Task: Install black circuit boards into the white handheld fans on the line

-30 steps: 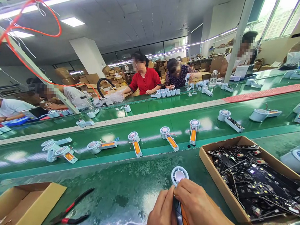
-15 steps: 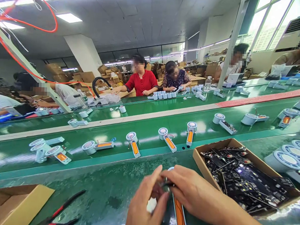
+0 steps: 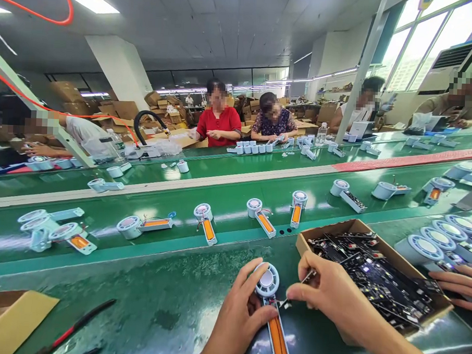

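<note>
A white hand-fan unit (image 3: 268,280) with a round grille head and an orange battery in its open handle (image 3: 279,341) lies on the green bench in front of me. My left hand (image 3: 240,315) grips it just below the head, thumb across the handle. My right hand (image 3: 328,290) is closed in a pinch on a thin metal tool (image 3: 299,288), its tip at the top of the handle. A cardboard box of black circuit boards (image 3: 372,274) sits right behind my right hand.
Several half-built fan units (image 3: 205,222) lie along the conveyor belt (image 3: 235,198). Red-handled pliers (image 3: 75,326) and a cardboard box (image 3: 6,318) are at my left. Another person's fingers (image 3: 456,283) reach in at the right by stacked fan heads (image 3: 432,243). Workers sit across the line.
My hands have parted: the left now holds the fan under its head and the right has drawn back to the right with the thin tool. The camera has tilted down and to the right.
</note>
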`<state>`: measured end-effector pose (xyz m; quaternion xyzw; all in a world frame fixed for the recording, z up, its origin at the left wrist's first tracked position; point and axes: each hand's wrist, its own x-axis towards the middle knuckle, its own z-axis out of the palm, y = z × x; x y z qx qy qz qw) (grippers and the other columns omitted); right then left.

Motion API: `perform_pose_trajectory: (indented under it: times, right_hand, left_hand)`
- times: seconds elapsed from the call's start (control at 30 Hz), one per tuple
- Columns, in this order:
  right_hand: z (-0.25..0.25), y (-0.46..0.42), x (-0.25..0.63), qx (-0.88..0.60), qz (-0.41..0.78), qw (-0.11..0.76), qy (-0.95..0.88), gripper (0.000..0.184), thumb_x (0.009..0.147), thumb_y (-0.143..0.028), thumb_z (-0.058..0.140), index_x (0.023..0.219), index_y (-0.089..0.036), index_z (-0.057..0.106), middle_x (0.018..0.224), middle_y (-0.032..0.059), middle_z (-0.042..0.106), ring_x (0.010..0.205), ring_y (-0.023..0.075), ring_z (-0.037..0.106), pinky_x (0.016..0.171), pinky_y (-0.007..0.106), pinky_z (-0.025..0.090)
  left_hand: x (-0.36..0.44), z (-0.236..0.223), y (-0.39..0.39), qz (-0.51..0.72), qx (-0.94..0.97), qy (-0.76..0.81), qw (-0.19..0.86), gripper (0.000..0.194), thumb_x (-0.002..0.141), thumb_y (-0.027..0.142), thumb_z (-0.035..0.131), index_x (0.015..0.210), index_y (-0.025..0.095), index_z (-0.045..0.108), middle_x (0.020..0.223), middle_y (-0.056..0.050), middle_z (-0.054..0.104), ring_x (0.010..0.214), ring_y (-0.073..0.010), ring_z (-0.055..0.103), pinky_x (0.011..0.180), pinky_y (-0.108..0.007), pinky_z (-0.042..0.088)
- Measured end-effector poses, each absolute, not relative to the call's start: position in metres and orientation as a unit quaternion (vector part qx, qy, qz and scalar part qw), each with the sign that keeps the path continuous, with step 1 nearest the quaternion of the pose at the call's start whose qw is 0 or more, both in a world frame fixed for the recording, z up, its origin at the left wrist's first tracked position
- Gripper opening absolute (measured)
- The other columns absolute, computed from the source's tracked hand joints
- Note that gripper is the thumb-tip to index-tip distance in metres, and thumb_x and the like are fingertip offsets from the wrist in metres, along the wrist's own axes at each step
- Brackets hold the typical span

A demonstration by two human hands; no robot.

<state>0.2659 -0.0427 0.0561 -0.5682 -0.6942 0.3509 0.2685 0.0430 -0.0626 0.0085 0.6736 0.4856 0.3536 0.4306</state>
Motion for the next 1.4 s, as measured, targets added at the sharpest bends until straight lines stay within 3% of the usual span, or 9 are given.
perform_pose_trajectory:
  times: [0.13,0.27,0.5,0.77,0.87,1.0,1.1,1.3,1.4]
  right_hand:
    - [0.054,-0.051,0.274,-0.464,0.105,0.171,-0.863,0.015,0.086,-0.017,0.07,0.092,-0.025,0.059,0.07,-0.0049,0.065,0.059,0.0154,0.062,0.052,0.025,0.035]
    - [0.057,-0.061,0.274,-0.339,-0.018,0.08,-0.937,0.054,0.082,-0.003,0.064,0.128,-0.028,0.053,0.09,-0.0007,0.065,0.058,0.0169,0.062,0.051,0.029,0.036]
    - [0.06,-0.074,0.268,-0.278,-0.11,0.093,-0.95,0.023,0.093,-0.01,0.051,0.111,-0.019,0.062,0.102,0.0069,0.068,0.073,0.0207,0.067,0.051,0.029,0.047]
    - [0.017,-0.098,0.255,-0.441,0.041,0.279,-0.852,0.043,0.108,-0.038,0.031,0.11,-0.017,0.068,0.079,0.0053,0.068,0.06,0.0144,0.07,0.054,0.02,0.056]
    - [0.0,-0.101,0.248,-0.478,0.071,0.311,-0.818,0.044,0.107,-0.043,0.034,0.106,-0.018,0.07,0.08,0.006,0.068,0.064,0.0161,0.071,0.059,0.022,0.057]
    - [-0.016,-0.1,0.243,-0.508,0.112,0.353,-0.778,0.033,0.104,-0.039,0.043,0.108,-0.021,0.069,0.078,0.0039,0.066,0.068,0.0168,0.07,0.063,0.023,0.058]
    - [-0.02,-0.097,0.241,-0.492,0.131,0.375,-0.774,0.02,0.1,-0.028,0.053,0.112,-0.021,0.067,0.08,0.0022,0.067,0.071,0.015,0.071,0.067,0.02,0.058]
    - [-0.033,-0.096,0.235,-0.487,0.077,0.399,-0.773,0.025,0.095,-0.021,0.059,0.12,-0.016,0.064,0.091,0.0072,0.063,0.077,0.0153,0.071,0.07,0.019,0.06]
    - [-0.045,-0.1,0.232,-0.486,0.059,0.393,-0.778,0.028,0.095,-0.019,0.059,0.123,-0.014,0.063,0.09,0.0069,0.061,0.072,0.0147,0.07,0.066,0.02,0.06]
  left_hand:
    - [0.045,0.005,-0.065,0.375,0.658,0.495,0.426,0.055,0.087,0.019,0.069,0.138,0.034,0.057,0.154,-0.009,0.043,0.078,-0.0135,0.065,0.074,-0.03,0.056]
    - [0.048,0.002,-0.066,0.39,0.66,0.495,0.409,0.052,0.089,0.02,0.066,0.138,0.032,0.058,0.153,-0.009,0.044,0.099,-0.0208,0.067,0.081,-0.033,0.056]
    - [0.053,-0.004,-0.069,0.41,0.616,0.514,0.433,0.051,0.088,0.025,0.066,0.138,0.032,0.057,0.153,-0.008,0.04,0.092,-0.0188,0.066,0.087,-0.036,0.055]
    - [0.065,-0.011,-0.077,0.448,0.509,0.502,0.537,0.05,0.088,0.03,0.06,0.137,0.036,0.055,0.163,-0.006,0.025,0.054,-0.0046,0.057,0.048,-0.026,0.054]
    - [0.069,-0.014,-0.075,0.433,0.502,0.52,0.538,0.063,0.087,0.029,0.056,0.147,0.041,0.043,0.16,-0.006,0.036,0.046,-0.0055,0.058,0.04,-0.026,0.051]
    - [0.075,-0.021,-0.068,0.422,0.562,0.566,0.431,0.073,0.079,0.017,0.056,0.149,0.036,0.043,0.147,-0.008,0.053,0.087,-0.0229,0.073,0.073,-0.036,0.063]
    - [0.077,-0.022,-0.067,0.432,0.587,0.568,0.381,0.07,0.077,0.012,0.056,0.143,0.032,0.052,0.149,-0.008,0.05,0.117,-0.0292,0.064,0.099,-0.042,0.054]
    - [0.068,-0.017,-0.077,0.428,0.533,0.503,0.529,0.058,0.094,0.03,0.046,0.15,0.042,0.038,0.162,-0.006,0.027,0.058,-0.0104,0.061,0.054,-0.032,0.059]
    - [0.059,-0.021,-0.079,0.433,0.531,0.467,0.559,0.054,0.098,0.038,0.044,0.151,0.043,0.037,0.164,-0.005,0.022,0.06,-0.0094,0.06,0.064,-0.034,0.061]
